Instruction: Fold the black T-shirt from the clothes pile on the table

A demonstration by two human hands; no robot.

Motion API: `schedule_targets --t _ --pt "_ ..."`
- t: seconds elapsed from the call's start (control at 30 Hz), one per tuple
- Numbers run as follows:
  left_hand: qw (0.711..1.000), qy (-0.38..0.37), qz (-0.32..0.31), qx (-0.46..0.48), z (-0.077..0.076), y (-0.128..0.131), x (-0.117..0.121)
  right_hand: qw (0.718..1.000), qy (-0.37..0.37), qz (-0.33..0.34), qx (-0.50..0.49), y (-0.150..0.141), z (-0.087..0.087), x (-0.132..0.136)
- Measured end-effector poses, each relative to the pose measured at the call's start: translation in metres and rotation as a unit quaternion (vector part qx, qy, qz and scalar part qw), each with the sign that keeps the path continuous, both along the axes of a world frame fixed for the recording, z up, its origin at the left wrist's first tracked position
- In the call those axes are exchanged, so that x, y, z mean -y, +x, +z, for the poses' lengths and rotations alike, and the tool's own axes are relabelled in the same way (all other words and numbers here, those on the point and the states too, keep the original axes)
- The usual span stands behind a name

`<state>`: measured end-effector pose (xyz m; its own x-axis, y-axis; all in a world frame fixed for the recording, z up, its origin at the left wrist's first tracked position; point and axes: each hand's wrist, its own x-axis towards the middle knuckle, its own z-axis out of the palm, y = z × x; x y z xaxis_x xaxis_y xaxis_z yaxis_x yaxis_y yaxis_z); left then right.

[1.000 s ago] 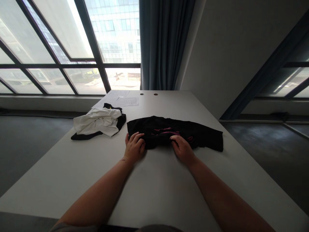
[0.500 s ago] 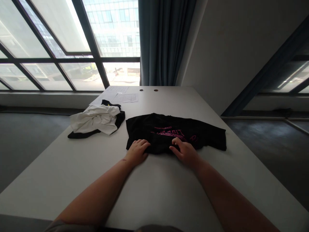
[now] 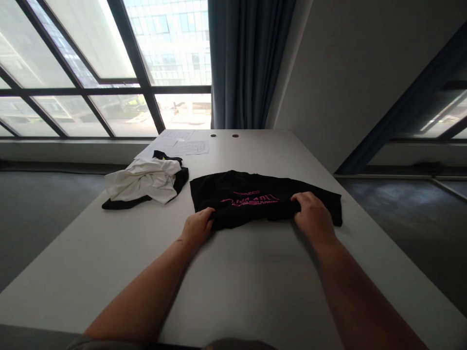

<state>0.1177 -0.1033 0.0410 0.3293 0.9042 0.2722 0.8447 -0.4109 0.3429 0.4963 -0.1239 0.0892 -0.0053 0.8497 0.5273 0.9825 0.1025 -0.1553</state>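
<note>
A black T-shirt [image 3: 251, 187] with pink lettering lies across the middle of the table, its near edge folded over. My left hand [image 3: 197, 226] grips the near left part of that edge, fingers closed on the cloth. Further right, my right hand [image 3: 313, 214] pinches the same edge, thumb below and fingers on top. Between the hands the near edge is lifted slightly, and part of the lettering is hidden by the fold. One end of the shirt reaches out to the right beyond my right hand.
A heap of white cloth [image 3: 146, 180] with black cloth under it lies at the table's left edge. Behind it are printed papers [image 3: 188, 147]. The white table [image 3: 241, 291] reaches toward a window and a blue curtain [image 3: 248, 63].
My right hand has moved right along the shirt's near edge and closed on it. My left hand has shifted slightly left. The near edge is rolled further over the lettering.
</note>
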Motion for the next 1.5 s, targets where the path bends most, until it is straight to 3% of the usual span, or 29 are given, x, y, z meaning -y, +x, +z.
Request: schedule_targets --t 0.17,0.33,0.53,0.6,0.7,0.8,0.97,1.03,1.07,1.1,1.13,1.27,1.3,1.37,1.4,1.43,1.5 --pt "0.999 0.007 0.022 0.031 -0.002 -0.004 -0.002 0.998 -0.034 -0.023 -0.045 0.004 -0.015 -0.009" --pt "0.998 0.001 0.032 0.053 -0.002 -0.014 -0.007 0.989 -0.079 -0.016 -0.121 0.005 -0.013 -0.009" --pt "0.995 0.033 0.068 0.070 0.008 -0.031 -0.016 0.974 -0.097 -0.149 -0.144 0.023 -0.002 -0.009" --pt "0.994 0.027 0.061 0.081 0.009 -0.035 -0.017 0.972 -0.072 -0.133 -0.180 0.030 0.000 -0.010" --pt "0.993 0.005 0.011 0.117 0.010 -0.040 -0.018 0.962 -0.058 -0.028 -0.267 0.040 0.004 -0.008" --pt "0.983 -0.001 -0.032 0.181 0.012 -0.043 -0.019 0.909 -0.161 0.104 -0.369 0.053 0.012 0.001" --pt "0.969 0.015 -0.066 0.240 0.032 -0.043 -0.014 0.760 -0.439 0.242 -0.414 0.071 0.027 0.019" --pt "0.963 -0.049 -0.109 0.240 0.044 -0.041 -0.010 0.707 -0.514 0.252 -0.415 0.070 0.027 0.020" --pt "0.955 -0.106 -0.140 0.237 0.050 -0.040 -0.007 0.696 -0.532 0.243 -0.416 0.069 0.024 0.019" --pt "0.942 -0.174 -0.175 0.229 0.056 -0.039 -0.004 0.704 -0.532 0.225 -0.413 0.067 0.021 0.015" --pt "0.922 -0.244 -0.207 0.217 0.061 -0.037 0.000 0.731 -0.516 0.200 -0.399 0.066 0.015 0.010" --pt "0.834 -0.459 -0.266 0.151 0.067 -0.029 0.013 0.921 -0.323 0.077 -0.204 0.066 -0.018 -0.016" --pt "0.808 -0.507 -0.263 0.143 0.066 -0.027 0.015 0.950 -0.272 0.053 -0.144 0.069 -0.028 -0.022" --pt "0.761 -0.586 -0.237 0.146 0.059 -0.023 0.017 0.978 -0.201 0.012 -0.061 0.077 -0.047 -0.032" --pt "0.757 -0.596 -0.213 0.161 0.054 -0.021 0.016 0.983 -0.177 -0.014 -0.042 0.082 -0.056 -0.036" --pt "0.777 -0.575 -0.182 0.181 0.049 -0.019 0.014 0.986 -0.158 -0.044 -0.036 0.087 -0.063 -0.040" --pt "0.869 -0.436 -0.107 0.206 0.038 -0.017 0.007 0.983 -0.145 -0.105 -0.038 0.097 -0.077 -0.045"
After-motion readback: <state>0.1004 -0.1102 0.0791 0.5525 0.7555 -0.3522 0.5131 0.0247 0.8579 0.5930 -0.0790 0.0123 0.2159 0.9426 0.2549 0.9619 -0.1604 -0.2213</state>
